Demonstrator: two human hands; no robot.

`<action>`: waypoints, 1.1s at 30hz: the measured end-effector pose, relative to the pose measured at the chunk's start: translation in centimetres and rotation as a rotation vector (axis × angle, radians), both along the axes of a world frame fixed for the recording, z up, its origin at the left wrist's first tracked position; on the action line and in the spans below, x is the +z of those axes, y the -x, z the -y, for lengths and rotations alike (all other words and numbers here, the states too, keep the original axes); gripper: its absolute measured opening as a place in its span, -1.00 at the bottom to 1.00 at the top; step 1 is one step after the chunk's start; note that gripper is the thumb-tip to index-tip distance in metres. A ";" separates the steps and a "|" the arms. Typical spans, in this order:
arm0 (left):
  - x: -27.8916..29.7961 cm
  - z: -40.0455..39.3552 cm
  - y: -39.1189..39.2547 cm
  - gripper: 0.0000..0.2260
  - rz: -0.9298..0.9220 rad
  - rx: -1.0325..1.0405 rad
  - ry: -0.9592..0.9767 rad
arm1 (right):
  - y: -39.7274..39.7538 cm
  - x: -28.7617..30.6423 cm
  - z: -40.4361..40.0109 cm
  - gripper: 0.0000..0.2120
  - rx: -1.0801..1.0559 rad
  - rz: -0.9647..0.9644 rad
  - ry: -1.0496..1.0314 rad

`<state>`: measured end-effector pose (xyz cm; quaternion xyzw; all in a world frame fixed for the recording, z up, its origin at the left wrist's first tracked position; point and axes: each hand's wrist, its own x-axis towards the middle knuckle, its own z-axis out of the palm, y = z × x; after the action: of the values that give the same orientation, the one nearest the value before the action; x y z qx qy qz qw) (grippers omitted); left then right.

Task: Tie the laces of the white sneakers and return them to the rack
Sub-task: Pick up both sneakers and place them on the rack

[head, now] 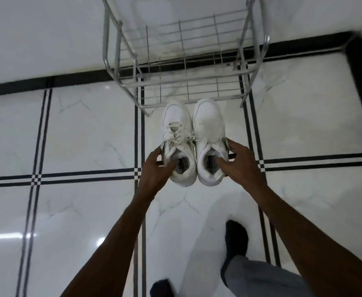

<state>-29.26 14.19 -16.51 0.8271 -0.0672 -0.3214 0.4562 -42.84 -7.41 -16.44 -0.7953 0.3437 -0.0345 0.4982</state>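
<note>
— What do the hands hold?
— The left hand point(154, 166) grips the left sneaker point(179, 142) at its padded collar; the right hand point(238, 159) clasps the right sneaker point(210, 140) likewise. Smooth white leather, flat laces knotted.
— Where?
— Side by side, toes pointing far, just near of the wire rack point(184, 67), above the glossy marble floor point(85, 129) with black inlay stripes.

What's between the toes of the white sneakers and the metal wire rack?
Nothing: in the head view, the white lace-up sneakers, toes forward, nearly reach the silver wire rack's front rail, with no object between.
</note>
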 end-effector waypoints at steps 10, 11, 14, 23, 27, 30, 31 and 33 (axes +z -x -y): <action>13.7 6.8 -5.7 -0.62 0.148 0.009 -0.052 | -6.7 14.8 6.9 -0.33 0.027 -0.087 -0.031; 13.8 7.7 -7.2 -0.62 0.168 0.008 -0.057 | -8.2 14.9 7.7 -0.36 0.035 -0.088 -0.041; 13.1 10.4 -12.2 -0.61 0.193 0.006 -0.077 | -13.5 14.9 9.8 -0.39 0.036 -0.109 -0.013; 7.6 15.6 -24.6 -0.66 0.094 -0.045 -0.105 | -25.6 10.4 15.2 -0.50 0.029 -0.173 -0.026; 6.1 17.2 -27.5 -0.62 0.074 -0.082 -0.128 | -28.7 8.9 16.6 -0.48 0.056 -0.198 -0.002; 5.4 18.0 -28.7 -0.59 0.049 -0.087 -0.128 | -29.8 8.0 17.6 -0.47 0.055 -0.216 -0.021; 5.1 18.3 -29.1 -0.58 0.055 -0.082 -0.120 | -30.2 7.7 17.8 -0.48 0.049 -0.218 -0.019; 4.7 18.4 -29.4 -0.58 0.064 -0.064 -0.108 | -30.6 7.6 18.0 -0.53 0.042 -0.227 -0.033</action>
<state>0.13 -4.24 -11.84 0.8578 -0.0907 -0.3123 0.3980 -12.22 -25.40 -8.88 -0.7926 0.3820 0.0721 0.4698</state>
